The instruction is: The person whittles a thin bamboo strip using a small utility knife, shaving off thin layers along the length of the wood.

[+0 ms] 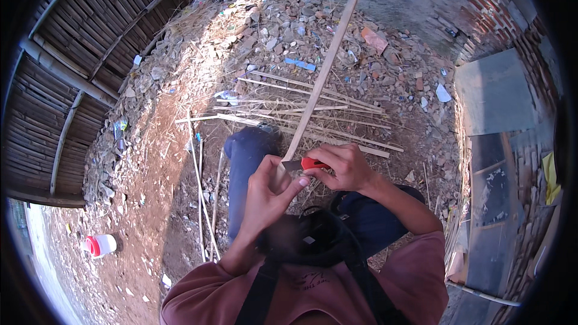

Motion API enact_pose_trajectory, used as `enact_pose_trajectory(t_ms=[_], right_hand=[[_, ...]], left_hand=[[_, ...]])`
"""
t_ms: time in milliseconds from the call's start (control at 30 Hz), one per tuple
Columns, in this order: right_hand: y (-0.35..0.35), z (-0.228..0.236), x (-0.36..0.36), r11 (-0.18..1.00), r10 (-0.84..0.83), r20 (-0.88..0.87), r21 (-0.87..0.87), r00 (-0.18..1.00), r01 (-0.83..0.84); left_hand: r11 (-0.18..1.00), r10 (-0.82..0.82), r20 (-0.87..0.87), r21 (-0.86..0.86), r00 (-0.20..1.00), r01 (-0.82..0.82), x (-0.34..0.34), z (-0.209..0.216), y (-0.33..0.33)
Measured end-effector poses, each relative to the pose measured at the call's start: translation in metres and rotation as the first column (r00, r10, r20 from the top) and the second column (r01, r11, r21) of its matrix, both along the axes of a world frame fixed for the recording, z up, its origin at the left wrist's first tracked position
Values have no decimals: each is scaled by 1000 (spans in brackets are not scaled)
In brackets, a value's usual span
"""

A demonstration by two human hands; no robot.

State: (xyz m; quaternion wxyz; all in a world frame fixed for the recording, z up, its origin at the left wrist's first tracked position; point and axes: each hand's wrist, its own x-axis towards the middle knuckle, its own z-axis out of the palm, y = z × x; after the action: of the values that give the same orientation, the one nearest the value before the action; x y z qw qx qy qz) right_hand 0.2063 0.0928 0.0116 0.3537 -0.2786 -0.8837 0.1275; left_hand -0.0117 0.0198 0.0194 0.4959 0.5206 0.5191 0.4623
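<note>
A long, flat pale strip of bamboo or wood [323, 76] slants away from me, its near end at my left hand [265, 191]. The fingers of that hand are closed around this end, with the thumb pointing toward the other hand. In my right hand [344, 167] is a utility knife with a red handle [310, 163]. Its blade lies across the strip's near end, seemingly touching it. Several thin strips [307, 110] lie crossed on the ground beyond my knees, and a few more [201, 189] lie beside my left leg.
Rubble and broken brick [277, 33] cover the far ground up to a wall. A slatted bamboo panel [66, 96] stands at left. A white container with a red lid [101, 245] sits at lower left. Flat boards [497, 93] lean on the brick wall at right.
</note>
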Motion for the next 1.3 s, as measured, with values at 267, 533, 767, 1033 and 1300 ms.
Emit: enact_pose_trajectory(t_ms=[267, 533, 767, 1033, 1300], right_hand=[[-2, -6, -8, 997, 35, 4, -64, 999, -35], [-5, -9, -10, 998, 62, -32, -18, 998, -63], [-6, -13, -12, 998, 32, -39, 49, 999, -30], [-3, -7, -10, 998, 52, -82, 28, 995, -49], [-5, -7, -13, 998, 55, -93, 10, 994, -54]], left_hand=[[999, 35, -2, 25, 999, -35, -4, -17, 0], [998, 28, 71, 47, 997, -31, -2, -19, 1], [993, 13, 224, 110, 974, -39, -4, -23, 2], [999, -12, 252, 39, 968, 3, -3, -12, 1], [998, -56, 243, 38, 968, 48, -3, -20, 4]])
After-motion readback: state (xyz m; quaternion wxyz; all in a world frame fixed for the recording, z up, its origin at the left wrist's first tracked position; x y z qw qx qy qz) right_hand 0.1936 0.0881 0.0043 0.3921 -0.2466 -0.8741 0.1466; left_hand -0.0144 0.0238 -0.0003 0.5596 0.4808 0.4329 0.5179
